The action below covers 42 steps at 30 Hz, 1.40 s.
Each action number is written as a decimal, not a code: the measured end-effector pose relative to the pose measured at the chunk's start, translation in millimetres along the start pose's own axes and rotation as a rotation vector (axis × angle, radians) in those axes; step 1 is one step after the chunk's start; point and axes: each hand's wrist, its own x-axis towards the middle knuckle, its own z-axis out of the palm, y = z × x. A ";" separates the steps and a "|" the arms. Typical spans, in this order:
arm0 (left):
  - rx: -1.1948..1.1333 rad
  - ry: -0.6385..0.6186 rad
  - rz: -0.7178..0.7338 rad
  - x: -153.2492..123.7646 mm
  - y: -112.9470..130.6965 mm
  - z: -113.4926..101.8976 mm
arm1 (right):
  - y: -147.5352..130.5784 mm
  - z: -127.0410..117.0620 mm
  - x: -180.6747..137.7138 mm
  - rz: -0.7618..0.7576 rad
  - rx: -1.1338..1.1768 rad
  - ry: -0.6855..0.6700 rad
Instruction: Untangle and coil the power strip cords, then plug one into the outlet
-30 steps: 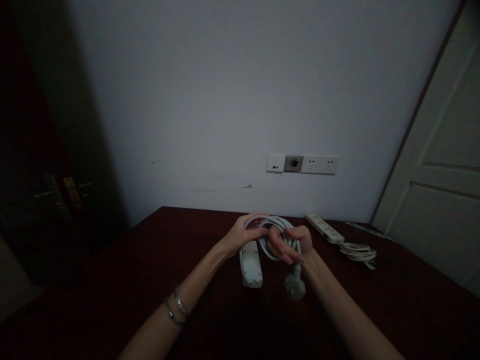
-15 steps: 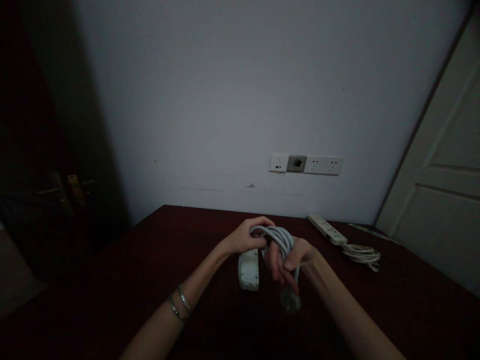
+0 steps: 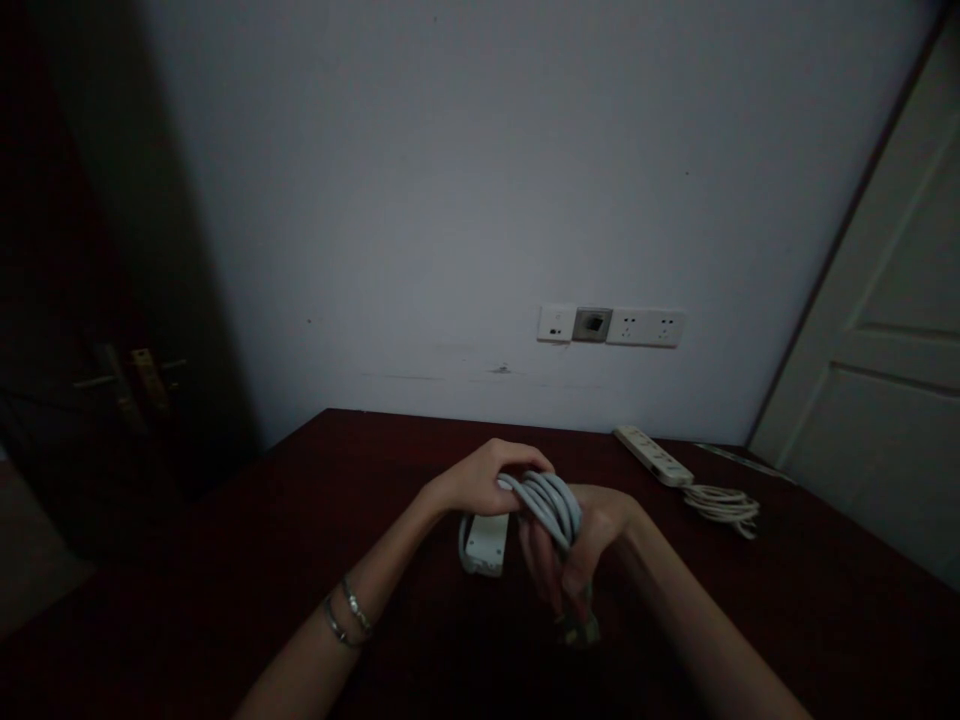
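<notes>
Over the middle of the dark red counter (image 3: 390,460), well in from both side edges: clamped between left hand (image 3: 480,480) and right hand (image 3: 604,525), close together on one bundle of pale cord (image 3: 551,500). Already gathered into several overlapping loops, so apparently mostly wound; not yet bound, as far as visible, nor laid down. Ends below the right hand in a dim, blurred plug (image 3: 581,632), seemingly left loose. Leads, apparently, to a white power strip (image 3: 486,545) below the left hand; cannot tell whether resting or hanging. Compare with second power strip (image 3: 652,455) and looped cord (image 3: 724,508) toward the far right corner, already down.
</notes>
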 end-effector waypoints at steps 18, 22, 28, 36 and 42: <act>-0.443 -0.061 -0.300 4.7 -17.2 -4.1 | -5.8 5.9 24.0 -0.242 -0.028 -0.022; -0.698 -0.084 -0.301 2.4 -37.7 1.2 | -3.4 1.8 22.3 -0.383 -0.049 0.062; -1.020 -0.178 -0.381 -3.2 -67.2 22.6 | 0.0 -5.6 -8.5 -0.636 0.208 0.494; -0.625 -0.338 -0.318 2.7 -65.8 46.5 | -26.8 -6.6 -35.6 -0.929 0.305 1.112; 0.099 -0.228 -0.207 2.0 -58.4 53.0 | -29.6 -13.5 -52.5 -1.039 0.319 1.309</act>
